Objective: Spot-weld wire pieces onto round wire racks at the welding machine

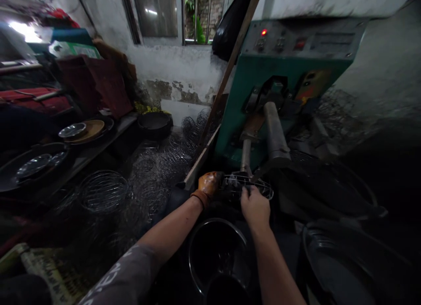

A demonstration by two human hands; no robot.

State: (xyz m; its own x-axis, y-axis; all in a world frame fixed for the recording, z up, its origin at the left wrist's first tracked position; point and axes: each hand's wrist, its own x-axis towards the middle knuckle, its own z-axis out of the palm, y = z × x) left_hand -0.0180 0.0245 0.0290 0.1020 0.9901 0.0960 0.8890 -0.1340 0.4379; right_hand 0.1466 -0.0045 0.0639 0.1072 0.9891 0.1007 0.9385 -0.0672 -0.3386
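A round wire rack (269, 192) sits under the metal arms of a green spot welding machine (255, 72). My left hand (209, 185), in a stained orange-brown glove, is closed at the rack's left edge; its fingertips are dark and partly hidden. My bare right hand (255, 206) pinches the near rim. The thick upper arm (275, 132) of the welder reaches out over the rack, and a thinner arm (246, 155) meets it near the middle. Below my hands stands a round metal pot (191, 252) with a shiny rim and a dark inside.
Many wire racks lie heaped on the floor (148, 178), with a single round rack (103, 191) at the left. A bench (95, 149) holds pans. A wooden plank (226, 79) leans beside the machine. Large dark basins (307, 248) stand at the right.
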